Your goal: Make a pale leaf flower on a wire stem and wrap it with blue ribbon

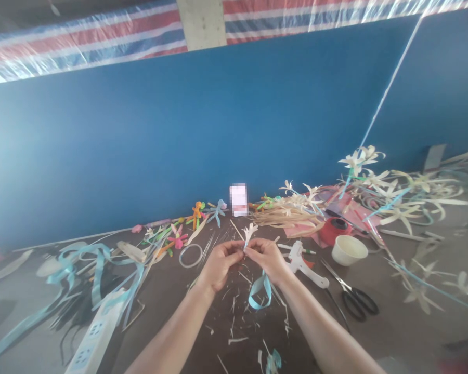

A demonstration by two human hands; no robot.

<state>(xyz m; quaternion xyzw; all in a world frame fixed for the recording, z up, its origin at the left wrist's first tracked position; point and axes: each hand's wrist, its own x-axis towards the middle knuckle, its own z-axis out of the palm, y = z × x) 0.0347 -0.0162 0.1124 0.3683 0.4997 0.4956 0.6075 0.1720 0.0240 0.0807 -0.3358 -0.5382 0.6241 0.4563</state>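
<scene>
Both my hands meet over the middle of the dark table (pixel 218 332). My left hand (pixel 219 264) and my right hand (pixel 268 258) pinch the stem of a small pale straw flower (pixel 250 231) between their fingertips. A light blue ribbon (pixel 260 292) is wound at the stem and hangs in a loop under my right hand. Fingers of both hands are closed on the flower. Small straw cuttings lie scattered on the table beneath them.
A white glue gun (pixel 302 262), black scissors (pixel 354 296), a white cup (pixel 349 250) and a red tape roll (pixel 335 228) lie right. Finished straw flowers (pixel 393 197) pile far right. Blue ribbons (pixel 89 265) and a power strip (pixel 95 332) lie left; a blue wall stands behind.
</scene>
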